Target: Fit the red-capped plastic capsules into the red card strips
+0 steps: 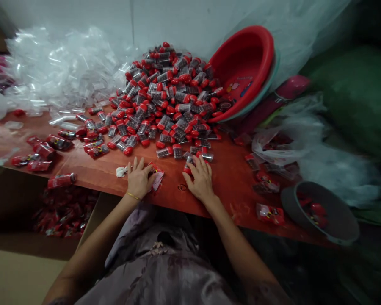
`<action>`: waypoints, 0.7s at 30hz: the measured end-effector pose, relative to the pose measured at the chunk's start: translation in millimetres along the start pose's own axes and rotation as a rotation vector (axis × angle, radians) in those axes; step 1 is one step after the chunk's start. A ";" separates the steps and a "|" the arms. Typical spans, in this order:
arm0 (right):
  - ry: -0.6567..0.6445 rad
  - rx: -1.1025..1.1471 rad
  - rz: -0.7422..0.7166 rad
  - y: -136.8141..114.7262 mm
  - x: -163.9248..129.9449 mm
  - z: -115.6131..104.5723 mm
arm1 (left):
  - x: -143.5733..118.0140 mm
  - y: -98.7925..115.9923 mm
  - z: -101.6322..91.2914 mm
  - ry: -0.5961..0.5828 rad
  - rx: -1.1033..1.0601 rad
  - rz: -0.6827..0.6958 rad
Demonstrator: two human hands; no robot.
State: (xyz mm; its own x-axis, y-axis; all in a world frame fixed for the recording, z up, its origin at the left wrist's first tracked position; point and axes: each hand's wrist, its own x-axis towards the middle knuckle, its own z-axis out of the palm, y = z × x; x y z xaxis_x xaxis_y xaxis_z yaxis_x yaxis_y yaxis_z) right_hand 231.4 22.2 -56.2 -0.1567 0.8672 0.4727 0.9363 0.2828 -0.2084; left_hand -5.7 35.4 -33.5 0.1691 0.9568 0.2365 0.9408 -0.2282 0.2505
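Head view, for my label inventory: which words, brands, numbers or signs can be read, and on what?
No text can be read with certainty.
Red basin: a line of lettering inside, too blurred to read.
Red packets: print too small and blurred.

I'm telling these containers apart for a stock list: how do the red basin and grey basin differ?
The red basin is tipped on its side, mouth toward the pile of red-capped tubes; the grey basin opens upward. The red basin has coloured pictures printed inside, while the grey basin's visible inner wall looks plain and it holds red items. Both have wide, round mouths.
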 end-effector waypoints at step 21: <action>-0.212 0.075 -0.195 -16.8 38.9 10.6 | -1.8 -1.9 -9.0 0.033 -0.224 -0.117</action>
State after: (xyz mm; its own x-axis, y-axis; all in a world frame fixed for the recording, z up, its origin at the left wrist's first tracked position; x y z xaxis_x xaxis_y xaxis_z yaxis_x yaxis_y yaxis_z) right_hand 206.2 55.5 -43.4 -0.4009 0.8574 0.3227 0.8575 0.4752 -0.1972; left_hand -10.5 32.5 -25.9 0.0499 0.9735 0.2230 0.8641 -0.1541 0.4792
